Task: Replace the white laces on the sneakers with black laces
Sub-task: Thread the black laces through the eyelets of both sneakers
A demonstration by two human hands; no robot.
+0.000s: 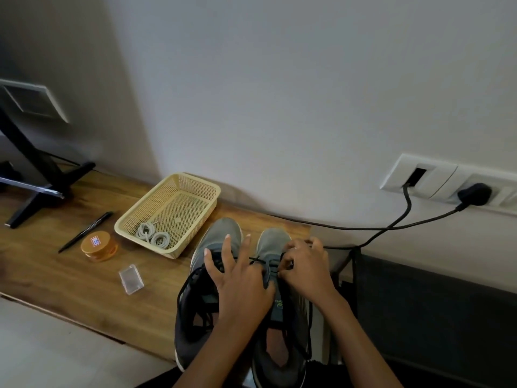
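While the right hand (307, 271) pinched the black lace (258, 259) over the right sneaker (272, 240), toe at 12 o'clock, the left hand (240, 280) pressed flat and open at its 9 o'clock.

I get a dim, soft feed. Flat, cool light washes the wall (279, 93) behind the basket (152, 204), and a broad shadow darkens the corner left of it. Right of the basket, the sneakers (221, 233) sink into murk and the black lace (263, 259) barely shows. Far right, the socket plate (436, 177) stretches and tilts with lens distortion.
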